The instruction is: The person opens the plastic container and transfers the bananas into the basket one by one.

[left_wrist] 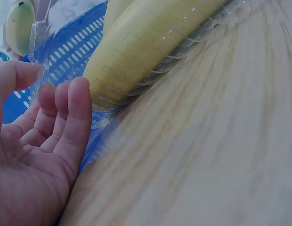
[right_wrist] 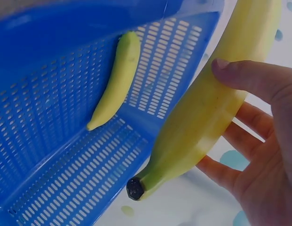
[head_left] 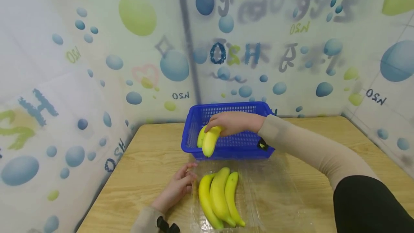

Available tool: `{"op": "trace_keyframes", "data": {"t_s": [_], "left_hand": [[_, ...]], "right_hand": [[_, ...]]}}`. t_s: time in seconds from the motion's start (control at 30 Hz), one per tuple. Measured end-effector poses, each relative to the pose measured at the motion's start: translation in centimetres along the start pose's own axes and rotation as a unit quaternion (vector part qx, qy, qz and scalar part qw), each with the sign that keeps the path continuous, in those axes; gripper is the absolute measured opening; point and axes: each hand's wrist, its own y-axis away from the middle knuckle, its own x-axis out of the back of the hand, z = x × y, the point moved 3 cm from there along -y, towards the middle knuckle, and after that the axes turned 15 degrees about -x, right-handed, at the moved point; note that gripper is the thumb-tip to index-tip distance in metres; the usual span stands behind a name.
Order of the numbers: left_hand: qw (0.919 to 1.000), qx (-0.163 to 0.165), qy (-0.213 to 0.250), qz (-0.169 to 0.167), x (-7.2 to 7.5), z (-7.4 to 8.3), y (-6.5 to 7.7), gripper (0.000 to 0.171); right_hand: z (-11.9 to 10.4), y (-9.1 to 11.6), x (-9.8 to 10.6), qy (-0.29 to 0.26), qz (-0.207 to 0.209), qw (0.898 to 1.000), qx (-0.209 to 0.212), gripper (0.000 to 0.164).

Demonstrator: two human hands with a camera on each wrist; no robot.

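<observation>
My right hand point(head_left: 231, 122) grips a yellow banana point(head_left: 211, 144) over the left part of a blue plastic basket point(head_left: 239, 153). In the right wrist view, the thumb lies across this banana point(right_wrist: 202, 117) and the fingers support its other side; its dark tip points down. A second banana point(right_wrist: 118, 80) leans inside the basket against its perforated wall. Several bananas point(head_left: 220, 197) lie side by side in a clear plastic container point(head_left: 253, 208) in front of the basket. My left hand point(head_left: 178, 186) rests at the container's left edge, fingers loosely extended, fingertips right at the clear wall point(left_wrist: 35, 42).
The basket stands at the back of a wooden table point(head_left: 155, 146), near a patterned wall covering point(head_left: 168, 107). The container's transparent right part point(head_left: 281, 190) spreads over the table below my right forearm. Dark straps with small devices point(head_left: 262, 144) sit on the wrists.
</observation>
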Motion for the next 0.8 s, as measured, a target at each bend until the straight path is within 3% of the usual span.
{"op": "trace_keyframes", "data": {"t_s": [0.47,0.8], "left_hand": [[0.9999,-0.008,0.000,-0.008,0.1,-0.1,0.2,0.046],[1.0000,-0.002,-0.002,0.001,0.0,0.0,0.1,0.047]], "right_hand": [[2.5,-2.6,-0.2,-0.016,-0.015,0.999,-0.032,0.043],[4.1,-3.9,-0.9,-0.007,-0.001,0.999,-0.035,0.040]]}}
